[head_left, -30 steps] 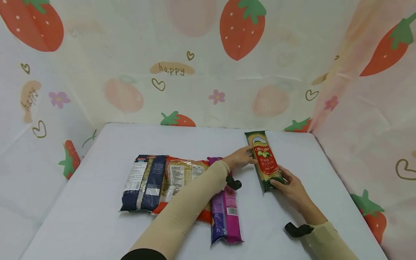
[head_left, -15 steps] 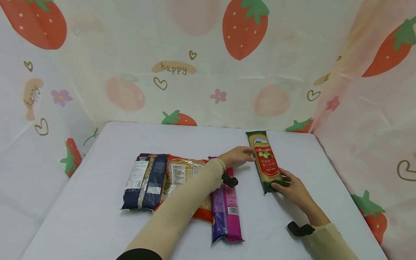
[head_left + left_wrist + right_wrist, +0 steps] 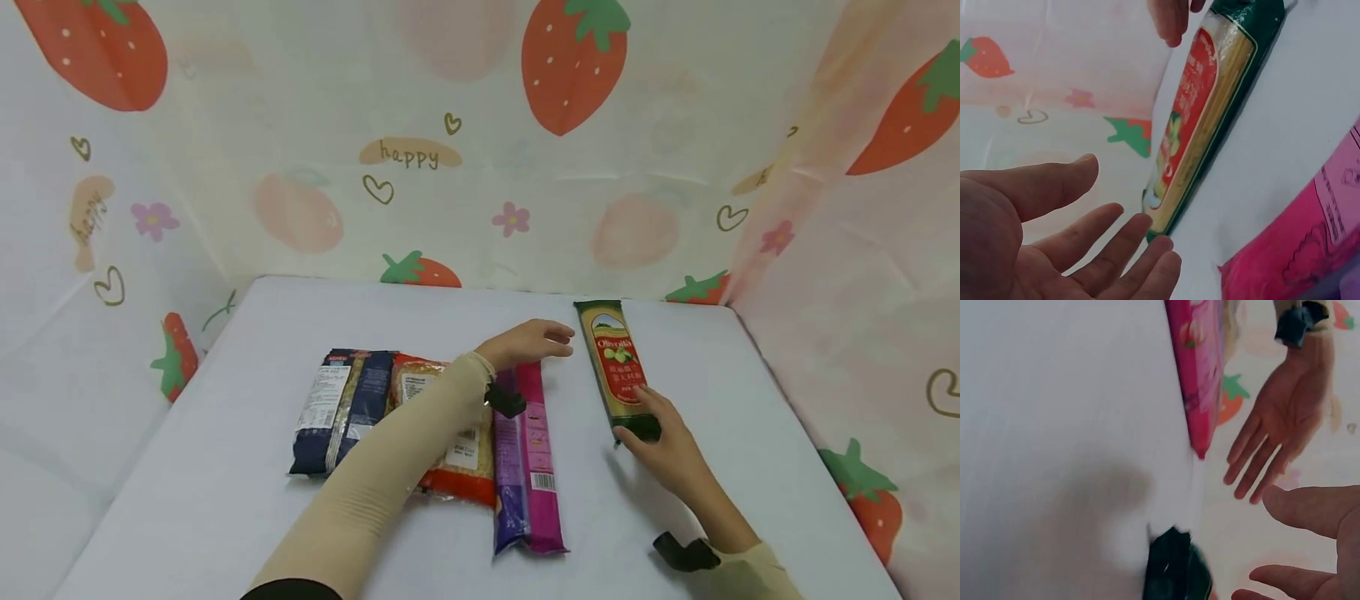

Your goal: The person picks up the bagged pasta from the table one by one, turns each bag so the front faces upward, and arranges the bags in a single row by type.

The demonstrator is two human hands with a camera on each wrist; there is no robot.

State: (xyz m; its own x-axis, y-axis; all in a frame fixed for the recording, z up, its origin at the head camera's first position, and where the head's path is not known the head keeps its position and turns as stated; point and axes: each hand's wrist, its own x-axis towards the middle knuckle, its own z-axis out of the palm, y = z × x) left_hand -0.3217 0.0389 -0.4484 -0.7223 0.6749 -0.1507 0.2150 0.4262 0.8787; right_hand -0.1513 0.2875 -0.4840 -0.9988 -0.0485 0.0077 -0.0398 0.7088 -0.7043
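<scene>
A green and gold spaghetti packet [image 3: 617, 358] with a red label lies on the right of the white table; straight strands show through its side in the left wrist view. My right hand [image 3: 666, 442] is over its near end, thumb and fingers spread. In the right wrist view these fingers [image 3: 1291, 581] look apart from the packet's dark green end [image 3: 1175, 565]. To the packet's left, my left hand [image 3: 527, 343] hovers with loosely bent fingers and holds nothing. Below that hand lies a pink and purple packet [image 3: 531, 475].
Left of the pink packet lie a red-edged clear bag [image 3: 457, 467], partly hidden by my left sleeve [image 3: 390, 450], and a navy bag [image 3: 345, 408] with a white label. Strawberry-patterned cloth [image 3: 480, 108] hangs behind and beside the white table [image 3: 210, 467].
My left hand has drawn away leftward from the spaghetti packet. My right hand has loosened its hold on the near end, its fingers now spread. The packet stays at the back right.
</scene>
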